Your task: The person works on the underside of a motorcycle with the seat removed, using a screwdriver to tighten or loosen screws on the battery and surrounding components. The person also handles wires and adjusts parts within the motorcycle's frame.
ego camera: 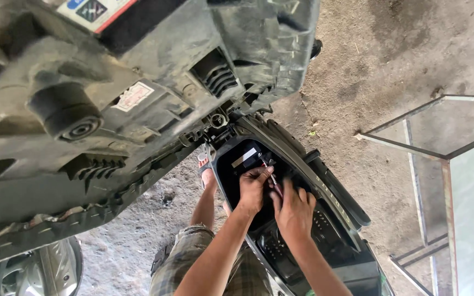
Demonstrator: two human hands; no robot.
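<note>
- One screwdriver (274,183), thin, with a dark red handle, stands inside the open storage box (231,170) of the scooter, below the raised seat (111,109).
- It looks light, stiff and easy to roll; the handle seems the best place to grip.
- The right hand (294,211) is closed around that handle.
- The left hand (253,189) pinches narrowly at the shaft.
- Two hands, one screwdriver, one box.

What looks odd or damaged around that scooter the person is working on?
Nothing looks broken. The raised seat shows a dusty, grimy underside, with worn stickers. Both hands, left hand and right hand, reach into the black under-seat compartment, around a thin red-handled tool. Which hand grips it I cannot tell.
</note>
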